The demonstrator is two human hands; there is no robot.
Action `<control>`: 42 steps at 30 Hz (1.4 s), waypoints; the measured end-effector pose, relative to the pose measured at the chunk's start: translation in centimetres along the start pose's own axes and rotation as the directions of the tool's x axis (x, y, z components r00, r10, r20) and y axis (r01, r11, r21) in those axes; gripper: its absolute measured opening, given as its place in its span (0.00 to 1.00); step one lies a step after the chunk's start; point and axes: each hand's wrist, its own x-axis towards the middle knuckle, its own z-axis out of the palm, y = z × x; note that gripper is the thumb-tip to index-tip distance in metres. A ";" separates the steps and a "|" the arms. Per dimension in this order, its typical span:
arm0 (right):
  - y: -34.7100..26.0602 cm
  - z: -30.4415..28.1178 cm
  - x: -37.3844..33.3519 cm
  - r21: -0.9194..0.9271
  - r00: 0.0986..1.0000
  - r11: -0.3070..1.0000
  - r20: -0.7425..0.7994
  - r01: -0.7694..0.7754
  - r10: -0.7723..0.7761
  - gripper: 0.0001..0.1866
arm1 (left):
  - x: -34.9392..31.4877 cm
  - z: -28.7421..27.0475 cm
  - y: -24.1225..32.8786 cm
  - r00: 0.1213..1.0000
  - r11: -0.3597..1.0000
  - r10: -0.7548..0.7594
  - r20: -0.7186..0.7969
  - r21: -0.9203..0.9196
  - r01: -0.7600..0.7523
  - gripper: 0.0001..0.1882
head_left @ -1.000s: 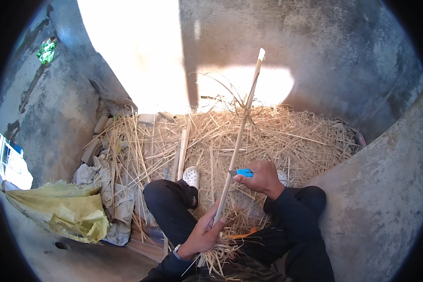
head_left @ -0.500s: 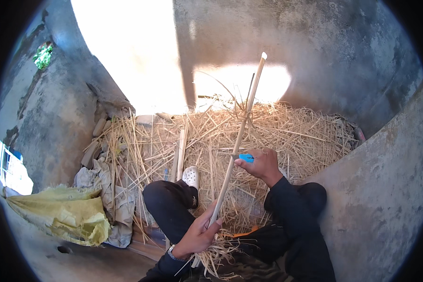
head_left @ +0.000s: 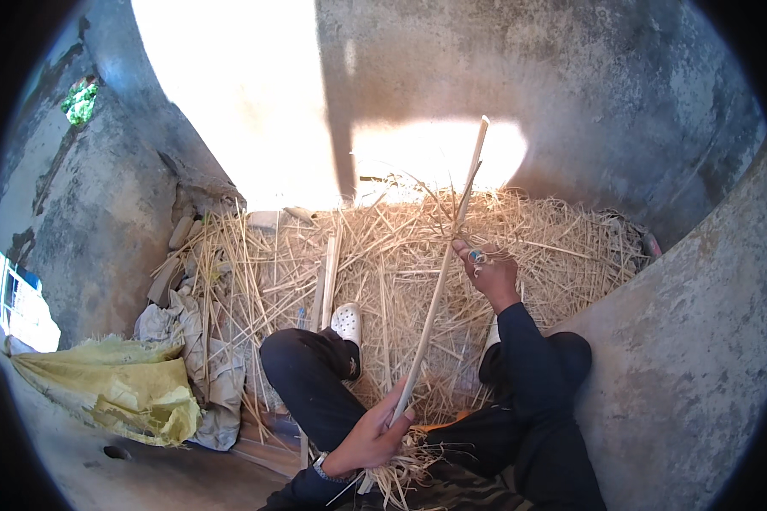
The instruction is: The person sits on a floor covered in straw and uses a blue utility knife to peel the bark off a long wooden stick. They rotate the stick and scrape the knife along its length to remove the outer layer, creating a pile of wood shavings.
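Observation:
My left hand (head_left: 372,439) is closed round the lower end of a long pale bamboo strip (head_left: 432,328), near my lap. The strip slants up and away to the right, its cut tip rising past the straw. Beside its upper half, my right hand (head_left: 492,277) is closed on a small blue-handled knife (head_left: 475,255), most of which the fingers hide. The blade cannot be made out. Thin curled shavings (head_left: 439,223) stick out from the strip just beyond the right hand. More shavings (head_left: 398,479) are bunched under my left hand.
Loose straw and split strips (head_left: 554,247) cover the floor ahead, up to a concrete wall (head_left: 622,102). A yellow torn sack (head_left: 115,387) and grey cloth (head_left: 217,383) lie at the left. My foot in a white clog (head_left: 346,322) rests among the straw.
My right hand has moved away from me, up along the strip, turning so the blue handle shows less. The strip's tip has dropped slightly and shifted right; the left hand keeps its hold.

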 end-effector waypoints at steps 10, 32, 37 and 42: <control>-4.5 -6.0 -1.3 0.202 0.857 0.943 0.498 -0.265 0.134 0.40 | 1.4 -0.6 -1.2 0.987 0.994 0.106 -0.124 0.036 -0.103 0.30; -4.6 -3.7 -2.1 0.212 0.916 0.977 0.390 0.013 -0.097 0.41 | 0.2 -2.1 0.1 0.991 0.975 0.056 -0.119 0.219 -0.029 0.29; -7.3 -5.4 -4.6 0.385 0.918 0.917 0.318 0.103 -0.237 0.40 | 0.2 -2.4 -0.5 0.988 0.987 0.109 -0.109 0.129 -0.095 0.30; -6.3 -4.3 -4.1 0.313 0.918 0.934 0.290 0.175 -0.269 0.40 | 0.2 -2.6 -1.1 0.991 0.969 0.109 -0.084 0.230 -0.087 0.30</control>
